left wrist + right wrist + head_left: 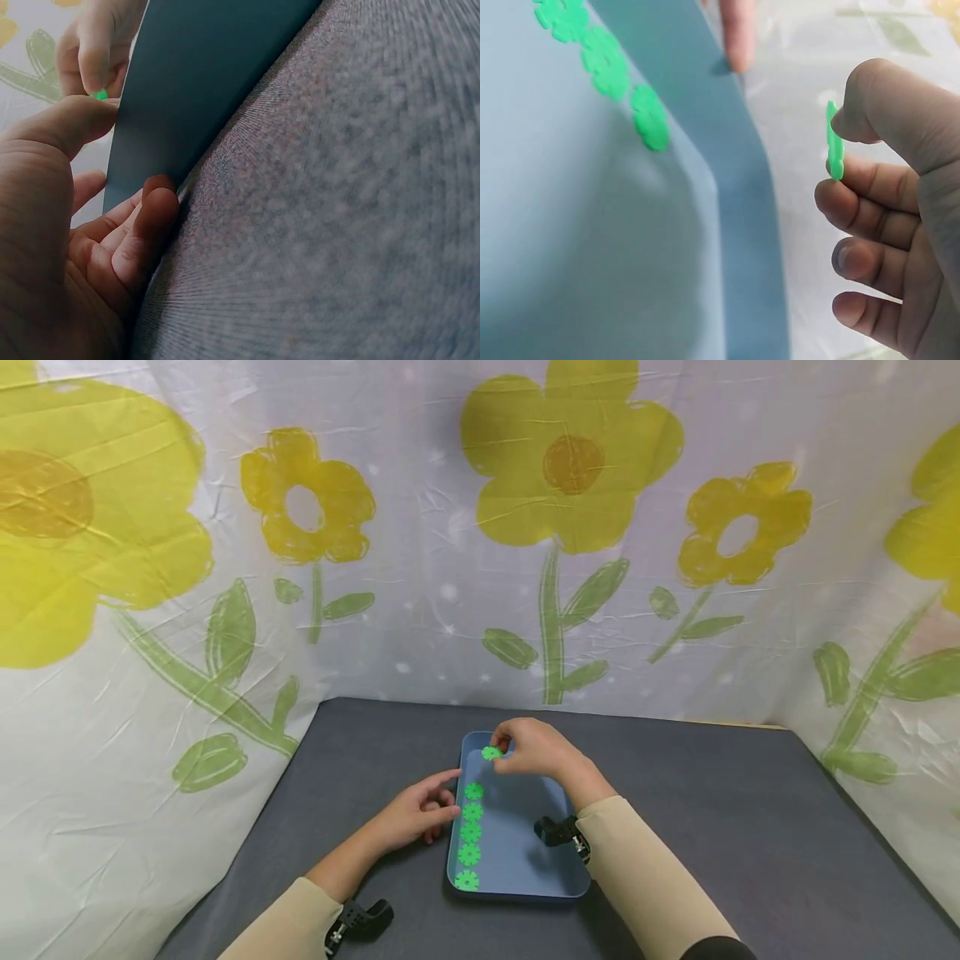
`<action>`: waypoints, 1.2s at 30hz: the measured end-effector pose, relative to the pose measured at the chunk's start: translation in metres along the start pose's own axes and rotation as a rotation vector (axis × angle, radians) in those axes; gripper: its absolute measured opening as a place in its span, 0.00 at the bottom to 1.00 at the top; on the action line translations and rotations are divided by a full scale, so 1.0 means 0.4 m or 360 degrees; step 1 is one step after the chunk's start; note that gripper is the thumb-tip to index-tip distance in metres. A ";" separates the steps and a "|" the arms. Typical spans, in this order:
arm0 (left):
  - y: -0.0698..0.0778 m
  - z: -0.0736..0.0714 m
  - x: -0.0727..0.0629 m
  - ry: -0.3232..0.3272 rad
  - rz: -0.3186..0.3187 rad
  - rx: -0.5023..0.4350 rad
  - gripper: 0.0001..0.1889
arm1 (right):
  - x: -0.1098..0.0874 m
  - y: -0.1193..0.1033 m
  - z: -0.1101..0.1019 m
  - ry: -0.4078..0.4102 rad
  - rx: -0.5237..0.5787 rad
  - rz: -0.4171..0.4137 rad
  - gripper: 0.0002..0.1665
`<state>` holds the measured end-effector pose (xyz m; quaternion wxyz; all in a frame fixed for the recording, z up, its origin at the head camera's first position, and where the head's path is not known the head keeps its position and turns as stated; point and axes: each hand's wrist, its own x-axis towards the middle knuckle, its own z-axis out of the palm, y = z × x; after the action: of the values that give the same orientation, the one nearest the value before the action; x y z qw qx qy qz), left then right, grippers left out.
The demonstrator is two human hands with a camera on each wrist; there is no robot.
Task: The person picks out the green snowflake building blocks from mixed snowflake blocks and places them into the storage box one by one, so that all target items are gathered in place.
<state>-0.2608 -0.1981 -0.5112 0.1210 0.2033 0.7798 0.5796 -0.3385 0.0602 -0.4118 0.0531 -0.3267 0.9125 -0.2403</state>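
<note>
We see the right hand (pixel 534 748) pinching a thin, notched, bright-green disc (pixel 491 752) at the tray's (pixel 517 864) eleven o'clock; the left hand (pixel 417 812), fingers relaxed, touches near ten.

No readable text, no labels, no brands, no numbers, no signs

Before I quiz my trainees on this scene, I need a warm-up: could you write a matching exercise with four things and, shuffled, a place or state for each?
Column one
1. Left hand
2. Right hand
3. Row of green pieces
4. Tray

Column two
A. Inside, along the tray's left side
B. Blue, lying on the dark table
C. Pinching a single green piece
D. At the tray's left side, from outside

Pairs: 1-D, 2-C, 3-A, 4-B
</note>
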 end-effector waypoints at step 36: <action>-0.006 -0.004 0.001 -0.0031 0.0060 -0.0005 0.36 | 0.057 0.022 0.108 -0.0240 -0.0135 -0.0044 0.17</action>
<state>-0.2622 -0.2000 -0.5131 0.1180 0.2234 0.7736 0.5811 -0.3503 0.0343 -0.4526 0.1044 -0.3585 0.9107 -0.1769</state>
